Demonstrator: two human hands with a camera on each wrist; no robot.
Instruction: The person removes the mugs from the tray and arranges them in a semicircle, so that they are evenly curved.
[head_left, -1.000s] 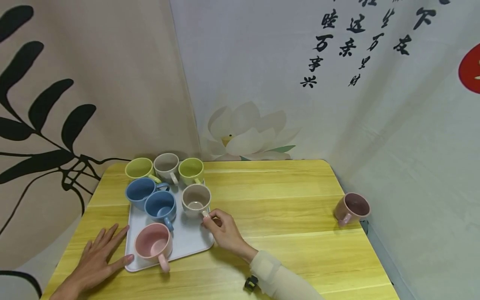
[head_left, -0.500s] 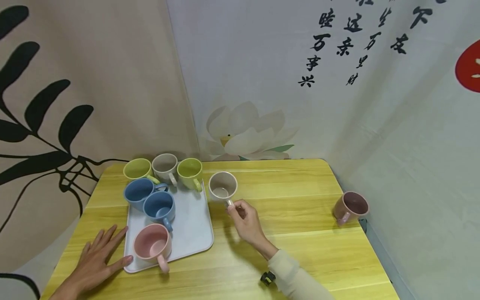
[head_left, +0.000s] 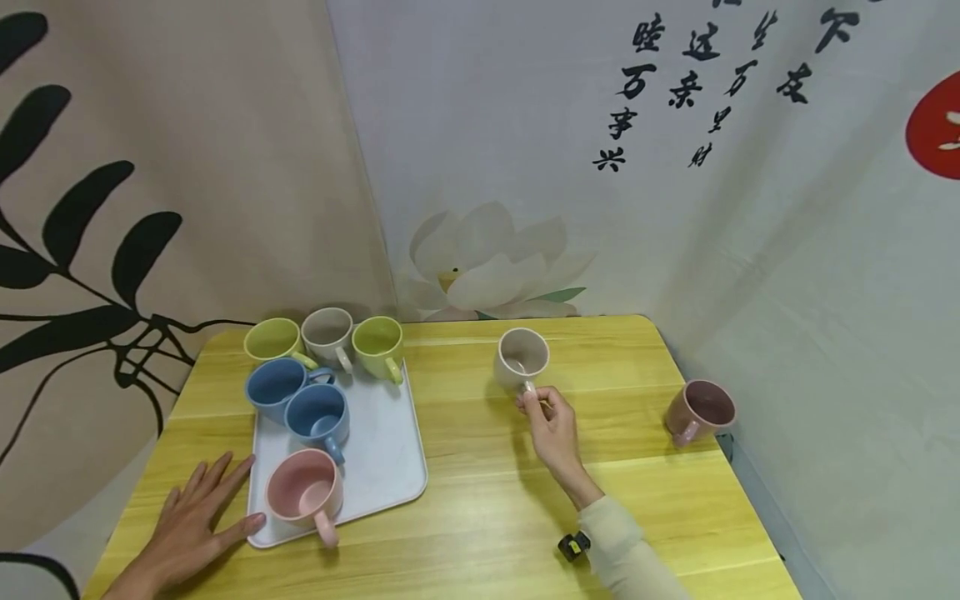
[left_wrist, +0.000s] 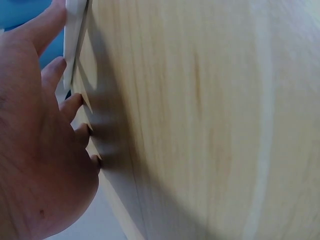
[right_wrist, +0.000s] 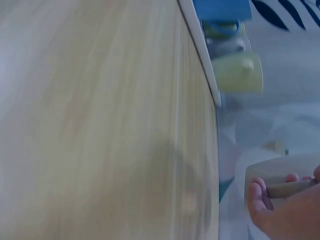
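Pinched by its handle in my right hand (head_left: 557, 429) is a light grey-beige mug (head_left: 522, 357), held upright over the wooden table right of the tray. In the right wrist view the fingers curl round the handle of this mug (right_wrist: 260, 172). My left hand (head_left: 191, 529) lies with fingers spread at the left edge of a white tray (head_left: 382, 467), thumb and a fingertip at its rim. On the tray stand a pink mug (head_left: 303, 487), two blue mugs (head_left: 318, 414) (head_left: 273, 387), two green mugs (head_left: 378, 342) (head_left: 272, 340) and a grey mug (head_left: 327, 331).
A mauve mug (head_left: 699, 412) stands by the right edge of the table (head_left: 480, 533). Behind the table hangs a printed cloth (head_left: 495, 125) with a lotus and written characters. A dark wrist device (head_left: 574, 546) sits by the right sleeve.
My right hand has lifted the grey-beige mug off the tray and carried it right, over the table. The left hand stays at the tray's edge.
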